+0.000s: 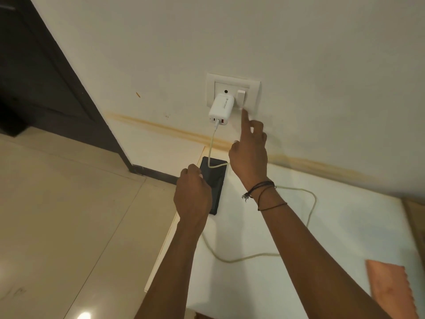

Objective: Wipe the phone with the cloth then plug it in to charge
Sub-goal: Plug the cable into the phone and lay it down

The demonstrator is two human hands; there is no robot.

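Note:
A black phone point(215, 178) lies flat on a white surface point(340, 226) beside the wall. A pale cable point(241, 257) loops across the surface and runs up to a white charger point(221, 108) plugged into the wall socket plate point(254, 88). My right hand point(249, 155) is raised, and its straight index finger touches the lower edge of the white switch point(240, 96) beside the charger. My left hand point(192, 196) is curled over the phone's left edge and covers part of it. An orange-pink cloth point(391, 288) lies on the surface at the lower right.
The white surface ends at an edge point(161, 254) on the left, with a beige tiled floor point(69, 215) below it. A dark door or panel point(34, 77) stands at the far left. The cream wall carries a brownish stain line point(172, 131).

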